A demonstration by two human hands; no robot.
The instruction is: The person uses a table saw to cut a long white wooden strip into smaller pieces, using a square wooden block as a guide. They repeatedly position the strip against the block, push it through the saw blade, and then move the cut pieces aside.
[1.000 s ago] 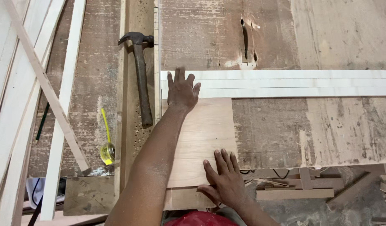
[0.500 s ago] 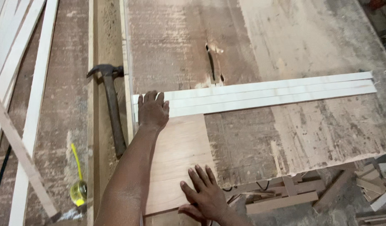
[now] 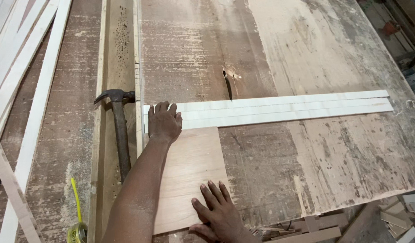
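- A worn wooden surface [image 3: 306, 153] fills the view, seen from above; its near edge runs raggedly along the lower right, with wood scraps [image 3: 396, 216] below it.
- A thin plywood panel [image 3: 189, 175] lies flat near the front edge, its left side against a raised wooden guide rail [image 3: 138, 90] that runs away from the viewer.
- Long pale wooden strips [image 3: 284, 110] lie side by side across the panel's far end, reaching well to the right. A narrow blade slot [image 3: 227, 85] sits just beyond them.
- To the right of the panel and beyond the strips the surface lies open.
- Left of the rail, a hammer [image 3: 119, 135] lies in a shallow channel, head away from the viewer. A yellow tape measure [image 3: 77, 229] sits at the bottom edge, and more pale strips [image 3: 32, 112] lean on the far left.
- The left hand [image 3: 164, 121] lies palm down, fingers [image 3: 161, 108] nearly together, across the left ends of the strips and the panel's far corner, gripping nothing.
- The right hand [image 3: 216, 211] presses flat on the panel's near end, fingers [image 3: 212, 191] spread wide, holding nothing.
- Compared with half a second ago, both hands keep the same places on the panel and strips; the view has shifted, so the hammer and strips appear further right and lower.
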